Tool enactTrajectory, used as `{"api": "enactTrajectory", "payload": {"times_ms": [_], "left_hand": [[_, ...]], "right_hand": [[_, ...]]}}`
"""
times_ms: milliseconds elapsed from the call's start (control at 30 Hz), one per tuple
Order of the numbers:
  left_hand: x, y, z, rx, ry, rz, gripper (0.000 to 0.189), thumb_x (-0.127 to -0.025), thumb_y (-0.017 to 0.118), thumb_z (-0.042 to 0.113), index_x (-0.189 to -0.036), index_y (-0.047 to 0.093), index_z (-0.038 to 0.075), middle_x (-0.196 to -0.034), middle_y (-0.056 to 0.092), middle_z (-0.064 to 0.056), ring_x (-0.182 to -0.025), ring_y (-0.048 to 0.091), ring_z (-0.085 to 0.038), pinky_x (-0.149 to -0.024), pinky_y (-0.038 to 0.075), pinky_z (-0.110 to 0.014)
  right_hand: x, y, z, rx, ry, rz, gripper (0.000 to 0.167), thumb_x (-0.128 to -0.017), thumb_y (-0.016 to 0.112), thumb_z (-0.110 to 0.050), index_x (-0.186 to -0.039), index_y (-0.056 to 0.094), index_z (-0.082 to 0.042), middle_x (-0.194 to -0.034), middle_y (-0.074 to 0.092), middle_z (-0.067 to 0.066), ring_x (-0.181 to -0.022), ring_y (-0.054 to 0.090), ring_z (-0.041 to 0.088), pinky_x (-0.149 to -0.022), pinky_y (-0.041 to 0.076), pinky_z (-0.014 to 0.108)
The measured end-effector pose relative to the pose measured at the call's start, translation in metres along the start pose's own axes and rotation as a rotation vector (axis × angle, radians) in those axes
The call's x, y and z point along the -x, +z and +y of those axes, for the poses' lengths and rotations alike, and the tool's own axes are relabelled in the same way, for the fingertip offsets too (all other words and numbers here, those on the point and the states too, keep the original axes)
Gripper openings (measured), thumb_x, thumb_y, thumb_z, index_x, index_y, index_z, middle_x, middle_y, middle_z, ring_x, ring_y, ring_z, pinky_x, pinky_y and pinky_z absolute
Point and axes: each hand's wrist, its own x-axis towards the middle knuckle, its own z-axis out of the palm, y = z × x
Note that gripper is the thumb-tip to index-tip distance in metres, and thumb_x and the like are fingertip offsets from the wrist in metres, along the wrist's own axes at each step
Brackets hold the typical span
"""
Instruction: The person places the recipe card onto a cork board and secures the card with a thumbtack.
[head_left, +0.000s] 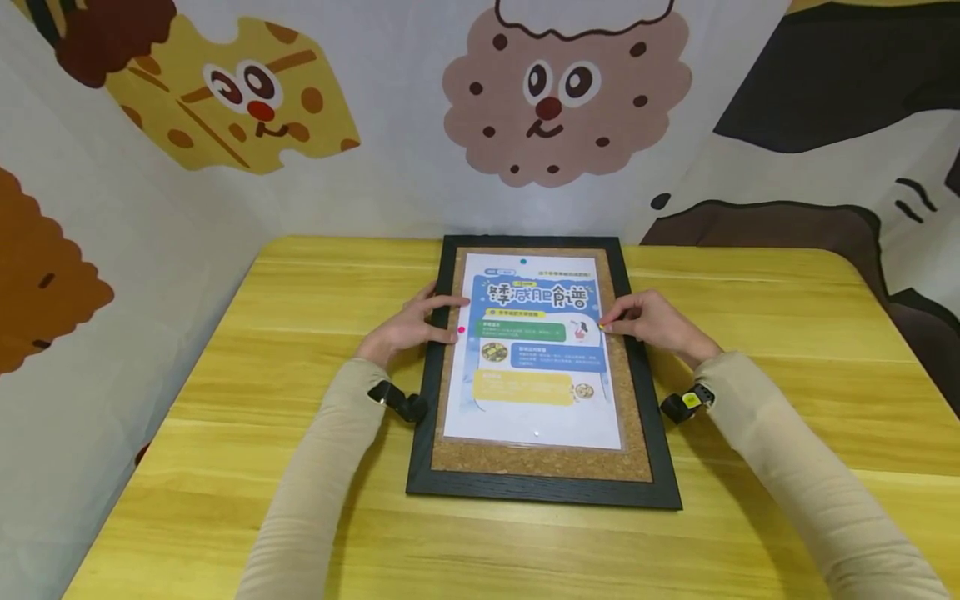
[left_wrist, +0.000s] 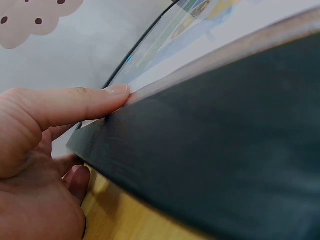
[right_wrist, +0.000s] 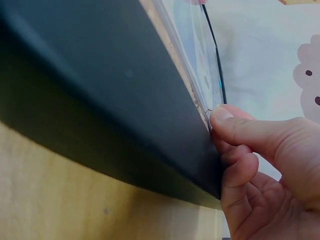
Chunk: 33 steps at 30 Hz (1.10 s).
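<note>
A framed cork board [head_left: 536, 461] lies on the table with a printed poster [head_left: 495, 421] in a clear sleeve on it. My right hand [head_left: 651, 323] pinches a small yellow pushpin [head_left: 602, 327] at the poster's right edge; in the right wrist view the thumb and fingertips mostly hide it. My left hand [head_left: 405, 325] lies across the frame's left side, thumb and index finger extended toward the poster edge. In the left wrist view the left thumb [left_wrist: 85, 105] presses on the board's edge, while other fingers hang beside the black frame [left_wrist: 210, 130]. Near that thumb sits a pink pin [head_left: 461, 330].
A teal pin [head_left: 523, 262] is at the poster's top and a pale pin [head_left: 536, 433] at its bottom. The wooden table [head_left: 225, 433] reaches back to a cartoon-printed cloth [head_left: 390, 196]. Each wrist wears a black camera strap.
</note>
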Motion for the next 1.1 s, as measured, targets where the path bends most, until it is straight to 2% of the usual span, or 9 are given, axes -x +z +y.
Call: {"api": "enactTrajectory", "payload": {"times_ms": [233,667,1000,1100], "left_hand": [[0.0,-0.001,-0.001,-0.003,0.002,0.002,0.065,-0.08,0.078,0.016,-0.14,0.053,0.019,-0.161,-0.006,-0.008,-0.144,-0.005,-0.038,-0.109,0.004,-0.064],[0.0,-0.001,-0.001,-0.005,-0.003,0.012,0.064,-0.08,0.078,0.017,-0.139,0.054,0.022,-0.161,-0.005,-0.006,-0.144,-0.005,-0.037,-0.109,0.006,-0.063],[0.0,-0.001,0.0,0.007,-0.011,0.008,0.065,-0.08,0.078,0.016,-0.14,0.053,0.021,-0.161,-0.007,-0.007,-0.144,-0.005,-0.038,-0.109,0.004,-0.064],[0.001,-0.001,0.001,0.015,-0.012,0.009,0.065,-0.08,0.078,0.016,-0.14,0.053,0.021,-0.161,-0.007,-0.006,-0.144,-0.005,-0.037,-0.109,0.004,-0.063]], "right_hand": [[0.0,-0.002,-0.004,0.001,-0.019,-0.019,0.007,-0.088,0.068,-0.002,-0.093,0.072,0.001,-0.096,0.066,0.015,-0.069,0.052,0.023,-0.054,0.043,0.026],[-0.002,-0.001,-0.007,0.013,0.025,-0.041,0.006,-0.089,0.067,-0.002,-0.093,0.072,-0.001,-0.098,0.066,0.014,-0.072,0.054,0.025,-0.056,0.046,0.028],[-0.002,0.003,-0.013,0.084,-0.04,-0.03,0.005,-0.087,0.069,0.0,-0.089,0.073,0.0,-0.096,0.068,0.015,-0.066,0.056,0.02,-0.054,0.048,0.027],[-0.002,0.005,-0.014,0.081,-0.027,-0.024,0.005,-0.087,0.069,0.001,-0.088,0.073,0.0,-0.094,0.068,0.015,-0.065,0.056,0.02,-0.054,0.048,0.026]]}}
